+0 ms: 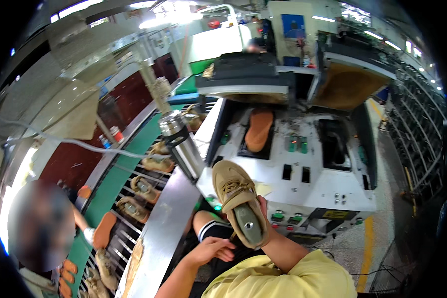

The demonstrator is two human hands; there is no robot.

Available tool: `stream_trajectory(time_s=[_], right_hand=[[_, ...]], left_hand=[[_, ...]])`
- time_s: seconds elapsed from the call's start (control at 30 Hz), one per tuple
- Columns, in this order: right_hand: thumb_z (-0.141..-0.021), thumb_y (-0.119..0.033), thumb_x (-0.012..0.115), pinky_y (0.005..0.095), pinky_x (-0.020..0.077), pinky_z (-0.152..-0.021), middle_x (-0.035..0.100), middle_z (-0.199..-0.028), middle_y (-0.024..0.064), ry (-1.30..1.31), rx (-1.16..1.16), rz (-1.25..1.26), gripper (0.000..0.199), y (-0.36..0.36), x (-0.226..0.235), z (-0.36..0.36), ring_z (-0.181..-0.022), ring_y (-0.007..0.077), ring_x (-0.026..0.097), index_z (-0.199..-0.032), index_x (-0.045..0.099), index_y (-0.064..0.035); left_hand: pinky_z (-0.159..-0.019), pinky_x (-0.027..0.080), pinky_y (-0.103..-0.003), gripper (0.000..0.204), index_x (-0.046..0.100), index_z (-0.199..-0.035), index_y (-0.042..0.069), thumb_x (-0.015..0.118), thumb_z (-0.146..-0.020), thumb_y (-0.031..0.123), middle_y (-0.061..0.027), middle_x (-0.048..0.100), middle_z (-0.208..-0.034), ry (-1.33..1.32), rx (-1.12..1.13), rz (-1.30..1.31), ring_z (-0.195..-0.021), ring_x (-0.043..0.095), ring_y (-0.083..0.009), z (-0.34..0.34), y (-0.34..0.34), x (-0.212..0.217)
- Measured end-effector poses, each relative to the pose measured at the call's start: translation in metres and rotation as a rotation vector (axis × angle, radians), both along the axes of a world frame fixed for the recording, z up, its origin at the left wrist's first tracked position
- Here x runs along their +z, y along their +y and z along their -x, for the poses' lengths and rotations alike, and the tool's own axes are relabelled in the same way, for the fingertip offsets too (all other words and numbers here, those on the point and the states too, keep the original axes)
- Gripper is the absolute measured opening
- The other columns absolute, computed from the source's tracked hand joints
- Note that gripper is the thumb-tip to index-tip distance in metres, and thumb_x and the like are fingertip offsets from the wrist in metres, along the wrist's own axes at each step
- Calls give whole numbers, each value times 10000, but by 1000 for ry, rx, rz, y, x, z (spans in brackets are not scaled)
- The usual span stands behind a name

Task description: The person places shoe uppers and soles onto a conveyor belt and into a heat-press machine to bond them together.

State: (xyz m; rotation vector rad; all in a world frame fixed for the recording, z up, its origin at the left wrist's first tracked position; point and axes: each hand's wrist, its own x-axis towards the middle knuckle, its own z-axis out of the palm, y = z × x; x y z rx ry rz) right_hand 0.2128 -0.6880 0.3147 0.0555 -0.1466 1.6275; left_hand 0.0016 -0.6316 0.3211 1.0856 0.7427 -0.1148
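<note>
A tan lace-up shoe (236, 191) is held up before my body, its toe pointing away from me. A grey-green last with a round metal hole fills its opening. My right hand (264, 211) grips the shoe from beneath and its right side; most of the fingers are hidden behind it. Lower left, near my lap, my left hand (214, 250) is apart from the shoe, with loosely bent fingers and nothing in them. Beyond the shoe, an orange-brown sole (259, 130) lies in the left bay of a white press machine (303, 186).
Both dark press lids (355, 74) stand raised. A steel thermos (181, 144) stands left of the machine. Several tan shoes (145, 187) lie on the roller conveyor, where a co-worker's gloved hand (89, 234) touches an orange sole (104, 230). Metal racks (417, 124) line the right.
</note>
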Motion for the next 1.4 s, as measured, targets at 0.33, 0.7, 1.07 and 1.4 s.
stream_trajectory(time_s=[0.33,0.7,1.07,1.4], right_hand=[[-669,-184,641,298,459,-903,591,-1172,94,-1136,-1243,463,759,-103,21,-286,-1055,212,574,-1382,434,-26],[-596,-346,753,371,470,-936,556,-1280,205,-2299,-846,1426,743,-41,125,-437,-1181,323,533,-1258,563,-68],[-714,-481,688,480,429,-975,355,-1430,252,-2366,-532,1633,842,-3,67,-422,-1271,360,447,-1424,374,-156],[-879,-166,629,291,417,-594,549,-699,73,-2011,-1640,956,154,-169,59,-339,-633,174,530,-855,573,-24]], left_hand=[[-670,507,-352,310,583,-1058,20,561,-862,260,-107,548,-886,31,1226,-95,-742,555,-241,161,65,-161],[-623,488,-214,236,565,-973,113,532,-891,331,9,542,-849,-19,1756,-6,-695,548,-140,242,49,-221],[-512,414,-245,239,563,-983,102,525,-882,315,-2,532,-773,85,1687,-49,-664,551,-148,248,38,-229],[-621,497,-287,231,676,-915,-6,561,-880,191,-62,659,-757,161,298,-527,-702,629,-160,-46,28,-142]])
